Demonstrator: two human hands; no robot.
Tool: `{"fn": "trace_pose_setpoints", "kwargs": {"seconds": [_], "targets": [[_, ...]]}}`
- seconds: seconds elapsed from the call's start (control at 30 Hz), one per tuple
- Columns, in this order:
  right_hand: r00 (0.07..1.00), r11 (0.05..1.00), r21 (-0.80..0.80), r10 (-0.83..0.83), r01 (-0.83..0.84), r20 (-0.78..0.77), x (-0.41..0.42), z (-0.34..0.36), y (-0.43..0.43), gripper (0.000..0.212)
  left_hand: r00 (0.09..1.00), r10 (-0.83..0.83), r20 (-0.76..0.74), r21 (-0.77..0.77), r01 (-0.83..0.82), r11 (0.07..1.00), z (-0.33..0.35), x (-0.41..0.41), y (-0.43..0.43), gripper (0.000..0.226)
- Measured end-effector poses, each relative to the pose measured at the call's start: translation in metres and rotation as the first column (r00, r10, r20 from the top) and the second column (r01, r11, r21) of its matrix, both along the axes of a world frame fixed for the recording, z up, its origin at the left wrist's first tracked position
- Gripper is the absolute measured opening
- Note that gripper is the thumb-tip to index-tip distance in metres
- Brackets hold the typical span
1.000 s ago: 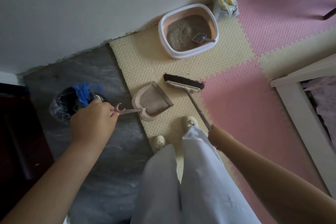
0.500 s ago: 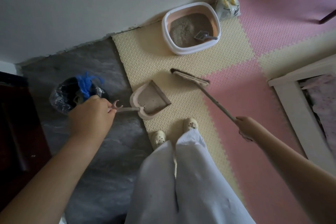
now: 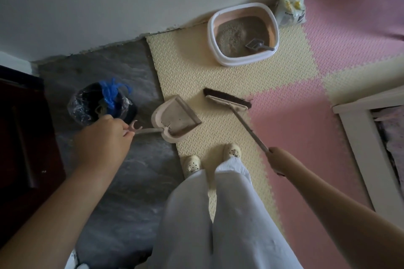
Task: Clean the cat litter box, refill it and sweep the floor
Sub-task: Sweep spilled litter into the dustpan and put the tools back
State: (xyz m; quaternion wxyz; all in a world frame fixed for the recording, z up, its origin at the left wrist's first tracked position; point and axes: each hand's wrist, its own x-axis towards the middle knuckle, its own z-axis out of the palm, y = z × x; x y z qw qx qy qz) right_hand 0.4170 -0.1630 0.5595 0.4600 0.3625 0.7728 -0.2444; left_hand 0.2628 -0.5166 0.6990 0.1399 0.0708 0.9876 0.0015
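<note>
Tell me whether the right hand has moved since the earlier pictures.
Yes. The right hand, gripping the broom handle, has swung right, away from the right shoe, out over the pink mat.

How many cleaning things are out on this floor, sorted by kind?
broom: 1
dustpan: 1
litter box: 1
litter scoop: 1
yellow-and-white bag: 1
dark rubbish bag: 1
Total: 6
</note>
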Motion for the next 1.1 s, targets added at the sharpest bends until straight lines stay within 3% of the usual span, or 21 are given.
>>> {"fn": "trace_pose_setpoints", "kwargs": {"seconds": [0.13, 0.3, 0.53, 0.7, 0.83, 0.93, 1.1], "targets": [[0.995, 0.997, -0.017, -0.072, 0.071, -0.076, -0.019, 0.020, 0.014, 0.027, 0.999, 0.054, -0.006, 0.009, -0.054, 0.999, 0.003, 0.002, -0.007, 0.013], [0.981, 0.999, 0.010, 0.036, -0.035, -0.190, -0.082, 0.002, 0.005, 0.026, 0.995, 0.097, -0.012, -0.006, -0.097, 0.995, 0.005, 0.002, -0.011, 0.013], [0.973, 0.982, 0.054, 0.189, -0.183, -0.131, -0.152, -0.052, -0.030, 0.025, 0.987, 0.161, -0.006, -0.018, -0.161, 0.987, -0.001, 0.004, -0.012, 0.013], [0.921, 0.918, 0.105, 0.388, -0.382, -0.034, -0.115, -0.061, 0.000, 0.022, 0.990, 0.139, -0.034, -0.023, -0.140, 0.990, -0.005, 0.004, -0.009, 0.012], [0.893, 0.885, 0.135, 0.450, -0.446, 0.003, -0.048, -0.053, 0.048, 0.017, 0.995, 0.085, -0.045, -0.016, -0.085, 0.996, -0.011, 0.006, -0.003, 0.012], [0.904, 0.896, 0.126, 0.427, -0.426, 0.024, -0.017, -0.040, 0.081, 0.019, 0.998, 0.053, -0.044, -0.021, -0.054, 0.998, -0.015, 0.009, 0.006, 0.012], [0.979, 0.988, 0.021, 0.154, -0.152, -0.132, 0.013, -0.002, 0.114, 0.023, 0.998, -0.036, -0.057, -0.012, 0.036, 0.999, -0.020, 0.003, 0.020, 0.014]]}}
